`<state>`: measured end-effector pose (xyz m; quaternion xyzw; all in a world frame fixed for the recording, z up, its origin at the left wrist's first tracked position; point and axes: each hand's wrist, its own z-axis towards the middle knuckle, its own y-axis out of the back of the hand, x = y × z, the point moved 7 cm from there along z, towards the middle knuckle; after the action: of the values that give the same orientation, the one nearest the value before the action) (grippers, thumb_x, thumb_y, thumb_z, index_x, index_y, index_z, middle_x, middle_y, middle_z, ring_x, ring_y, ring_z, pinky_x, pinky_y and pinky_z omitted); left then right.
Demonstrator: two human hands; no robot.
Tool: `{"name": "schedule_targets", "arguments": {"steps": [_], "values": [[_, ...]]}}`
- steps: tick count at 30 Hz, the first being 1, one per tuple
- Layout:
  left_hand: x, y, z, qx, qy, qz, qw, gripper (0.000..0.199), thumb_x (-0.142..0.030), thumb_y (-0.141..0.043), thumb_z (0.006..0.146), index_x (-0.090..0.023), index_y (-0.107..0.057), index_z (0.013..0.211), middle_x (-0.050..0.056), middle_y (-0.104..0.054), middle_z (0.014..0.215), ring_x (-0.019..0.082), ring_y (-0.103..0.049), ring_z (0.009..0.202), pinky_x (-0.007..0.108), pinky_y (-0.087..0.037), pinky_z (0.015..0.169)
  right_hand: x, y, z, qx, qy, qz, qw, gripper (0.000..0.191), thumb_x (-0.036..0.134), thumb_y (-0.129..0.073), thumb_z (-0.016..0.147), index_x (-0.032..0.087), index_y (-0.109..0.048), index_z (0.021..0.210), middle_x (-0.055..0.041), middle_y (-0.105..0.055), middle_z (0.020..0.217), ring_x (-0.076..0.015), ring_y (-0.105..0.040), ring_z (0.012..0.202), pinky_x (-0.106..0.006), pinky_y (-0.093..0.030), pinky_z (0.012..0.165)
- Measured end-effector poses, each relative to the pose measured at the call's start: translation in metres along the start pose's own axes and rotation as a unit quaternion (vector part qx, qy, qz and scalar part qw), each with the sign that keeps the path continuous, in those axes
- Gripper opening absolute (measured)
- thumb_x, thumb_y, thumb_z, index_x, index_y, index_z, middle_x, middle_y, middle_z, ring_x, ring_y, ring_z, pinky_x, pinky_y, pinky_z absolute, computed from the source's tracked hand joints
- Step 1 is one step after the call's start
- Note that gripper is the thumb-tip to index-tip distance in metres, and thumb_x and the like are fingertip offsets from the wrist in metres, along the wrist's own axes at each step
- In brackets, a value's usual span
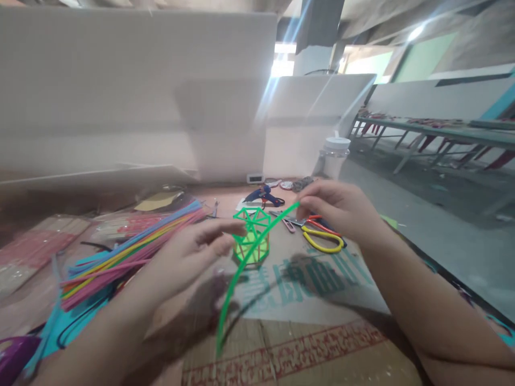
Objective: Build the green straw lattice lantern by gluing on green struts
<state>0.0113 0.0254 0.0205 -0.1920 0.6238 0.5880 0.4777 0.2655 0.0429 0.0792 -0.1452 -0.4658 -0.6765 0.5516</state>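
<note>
My right hand (336,209) pinches the upper end of a green pipe cleaner (242,268) between thumb and fingertips. The strip bows down and left, its lower end hanging over the cardboard. My left hand (197,252) is open, thumb and forefinger apart, just left of a small lattice frame (252,246) in green with some orange-brown pieces. Its fingertips overlap the frame's left edge in view; whether they touch it I cannot tell. Under my left arm lies a bundle of coloured pipe cleaners (132,252). Yellow-handled scissors (322,238) lie below my right hand.
A blue glue gun (263,195) lies at the back, beside a small digital display (255,179). Behind my right hand stands a clear jar with a white lid (337,143). Plastic-wrapped packs (36,246) lie at left. A white board (132,91) rises behind the table.
</note>
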Motion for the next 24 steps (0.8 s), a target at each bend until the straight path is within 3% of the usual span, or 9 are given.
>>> {"name": "schedule_targets", "arguments": {"steps": [3, 6, 8, 10, 12, 14, 16, 20, 24], "values": [[-0.006, -0.032, -0.009, 0.025, -0.002, -0.054, 0.998, 0.062, -0.072, -0.063, 0.088, -0.033, -0.069, 0.136, 0.007, -0.075, 0.124, 0.025, -0.069, 0.088, 0.038, -0.058, 0.076, 0.010, -0.025, -0.005, 0.020, 0.018, 0.015, 1.000, 0.020, 0.033, -0.067, 0.096, 0.021, -0.070, 0.081, 0.0007, -0.073, 0.069, -0.0131, -0.068, 0.064, -0.028, -0.055, 0.065], [0.002, -0.039, -0.006, -0.026, 0.024, -0.143, 0.989, 0.064, -0.074, -0.051, 0.094, -0.028, -0.069, 0.135, 0.008, -0.076, 0.100, 0.022, -0.067, 0.079, 0.036, -0.057, 0.073, 0.012, -0.036, -0.008, 0.013, 0.013, 0.085, 0.996, 0.021, 0.037, -0.068, 0.096, 0.021, -0.068, 0.083, 0.0016, -0.071, 0.069, -0.0124, -0.067, 0.063, -0.028, -0.055, 0.065], [0.004, -0.048, 0.000, -0.026, 0.047, -0.229, 0.972, 0.062, -0.070, -0.048, 0.098, -0.025, -0.066, 0.137, 0.007, -0.075, 0.091, 0.022, -0.068, 0.078, 0.036, -0.057, 0.075, 0.013, -0.039, -0.009, 0.009, 0.006, 0.146, 0.989, 0.025, 0.043, -0.068, 0.096, 0.021, -0.065, 0.083, 0.0023, -0.070, 0.067, -0.0117, -0.065, 0.061, -0.027, -0.055, 0.062], [-0.005, -0.068, 0.007, 0.030, 0.037, -0.293, 0.955, 0.067, -0.065, -0.061, 0.093, -0.026, -0.056, 0.148, 0.009, -0.077, 0.100, 0.023, -0.071, 0.079, 0.037, -0.058, 0.074, 0.015, -0.040, -0.009, 0.000, 0.004, 0.178, 0.984, 0.028, 0.047, -0.069, 0.094, 0.022, -0.064, 0.083, 0.0032, -0.068, 0.065, -0.0113, -0.065, 0.060, -0.026, -0.055, 0.062], [-0.020, -0.089, 0.011, 0.073, 0.005, -0.319, 0.945, 0.077, -0.061, -0.072, 0.088, -0.030, -0.048, 0.154, 0.012, -0.074, 0.122, 0.026, -0.074, 0.094, 0.038, -0.059, 0.083, 0.016, -0.044, -0.010, -0.010, -0.004, 0.183, 0.983, 0.029, 0.049, -0.068, 0.094, 0.023, -0.062, 0.083, 0.0040, -0.067, 0.066, -0.0113, -0.065, 0.061, -0.026, -0.055, 0.062], [-0.037, -0.106, 0.012, 0.113, -0.046, -0.341, 0.932, 0.076, -0.063, -0.073, 0.085, -0.030, -0.052, 0.151, 0.013, -0.066, 0.139, 0.028, -0.073, 0.103, 0.041, -0.059, 0.090, 0.017, -0.049, -0.012, -0.018, -0.008, 0.160, 0.987, 0.026, 0.048, -0.067, 0.095, 0.024, -0.063, 0.086, 0.0039, -0.067, 0.068, -0.0119, -0.066, 0.064, -0.027, -0.056, 0.064], [-0.041, -0.113, 0.011, 0.103, -0.051, -0.330, 0.937, 0.065, -0.065, -0.070, 0.087, -0.025, -0.064, 0.137, 0.012, -0.071, 0.130, 0.028, -0.073, 0.103, 0.041, -0.058, 0.092, 0.018, -0.053, -0.014, -0.027, 0.004, 0.127, 0.992, 0.022, 0.044, -0.065, 0.096, 0.024, -0.065, 0.088, 0.0031, -0.068, 0.072, -0.0122, -0.067, 0.067, -0.027, -0.055, 0.066], [-0.031, -0.104, 0.001, 0.057, 0.023, -0.226, 0.972, 0.035, -0.054, -0.065, 0.091, -0.022, -0.078, 0.086, 0.006, -0.076, 0.079, 0.023, -0.072, 0.079, 0.035, -0.058, 0.080, 0.022, -0.057, -0.016, -0.019, 0.045, 0.096, 0.994, 0.019, 0.038, -0.066, 0.097, 0.022, -0.068, 0.087, 0.0025, -0.069, 0.075, -0.0116, -0.066, 0.069, -0.026, -0.054, 0.070], [-0.033, -0.100, -0.020, 0.152, 0.020, -0.051, 0.987, 0.014, -0.035, -0.075, 0.084, -0.025, -0.079, 0.074, 0.001, -0.079, 0.077, 0.020, -0.072, 0.075, 0.028, -0.052, 0.070, 0.025, -0.029, -0.011, -0.059, 0.066, 0.129, 0.988, 0.025, 0.044, -0.069, 0.097, 0.022, -0.068, 0.086, 0.0032, -0.069, 0.071, -0.0112, -0.066, 0.067, -0.025, -0.054, 0.068]]}}
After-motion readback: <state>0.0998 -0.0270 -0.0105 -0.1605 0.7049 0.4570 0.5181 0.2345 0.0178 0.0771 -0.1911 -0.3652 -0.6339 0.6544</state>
